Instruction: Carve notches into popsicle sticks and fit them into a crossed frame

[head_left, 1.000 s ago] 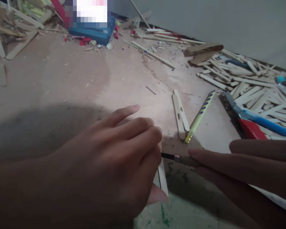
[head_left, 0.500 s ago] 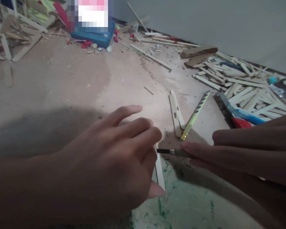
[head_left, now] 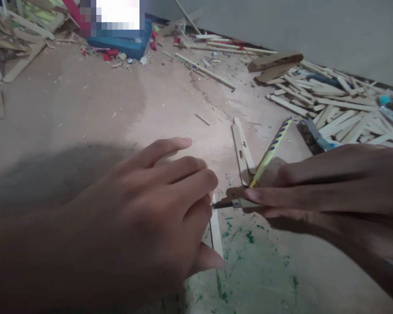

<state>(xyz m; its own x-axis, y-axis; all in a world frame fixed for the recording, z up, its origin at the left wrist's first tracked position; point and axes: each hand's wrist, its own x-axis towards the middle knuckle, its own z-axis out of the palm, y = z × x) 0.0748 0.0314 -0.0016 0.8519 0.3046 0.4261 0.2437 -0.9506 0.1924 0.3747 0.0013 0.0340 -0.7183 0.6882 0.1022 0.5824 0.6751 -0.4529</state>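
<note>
My left hand point(head_left: 160, 209) lies over a pale wooden craft stick point(head_left: 216, 237), holding it down on the green-stained work surface. Its thumb is at the stick's near end, its index finger is bent, and the palm hides much of the stick. In my right hand point(head_left: 321, 189) is a small carving chisel point(head_left: 227, 204) with a dark blade, a metal collar and a wooden handle. The blade's tip meets the stick's edge, right by the left fingers. Just beyond the right fingertips lie a yellow pencil point(head_left: 271, 150) with dark spots and two craft sticks point(head_left: 239, 152) with small slots.
Many loose craft sticks point(head_left: 343, 102) are heaped at the right, near a brown piece point(head_left: 277, 65). At the back stand a blue box point(head_left: 121, 41) and scattered scraps. A stick structure point(head_left: 22, 48) occupies the far left. Thin wooden rods point(head_left: 206, 72) lie near the wall point(head_left: 298, 26).
My right hand has turned a little and come nearer the pencil, and the chisel blade now slants with its tip at the stick. The view has shifted slightly; my left hand keeps its hold.
</note>
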